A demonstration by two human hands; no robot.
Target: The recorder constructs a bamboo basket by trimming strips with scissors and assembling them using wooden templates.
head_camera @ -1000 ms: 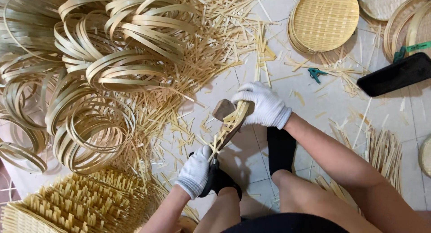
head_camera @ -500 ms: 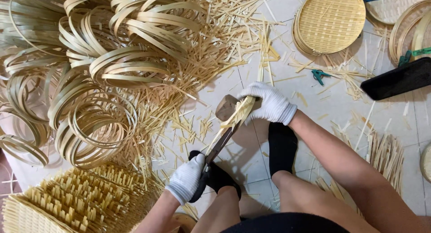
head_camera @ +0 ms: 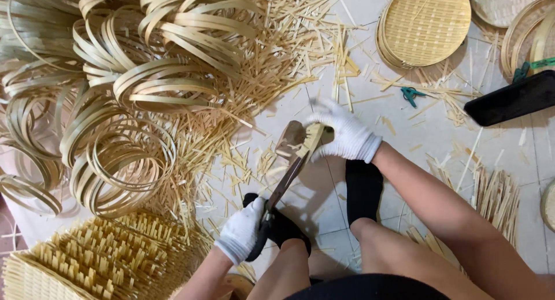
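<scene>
My left hand (head_camera: pixel 243 229), in a white glove, grips the dark handle of a cleaver-like knife (head_camera: pixel 287 164) whose broad blade points up and away from me. My right hand (head_camera: pixel 345 133), also gloved in white, holds a short bundle of bamboo strips (head_camera: pixel 313 139) against the blade's far end. Both hands are above the pale tiled floor, between my knees and the scattered cuttings. My feet in black socks (head_camera: pixel 363 185) rest on the floor just below the hands.
A big heap of coiled bamboo hoops (head_camera: pixel 127 86) fills the left. A woven piece with upright strip ends (head_camera: pixel 98 259) lies at lower left. Round woven trays (head_camera: pixel 425 25) sit at top right, beside a black flat object (head_camera: pixel 511 99). Loose strips (head_camera: pixel 491 196) lie at right.
The view has shifted slightly. My right hand and the strip bundle have moved a little up along the blade; my left hand keeps its hold on the knife handle.
</scene>
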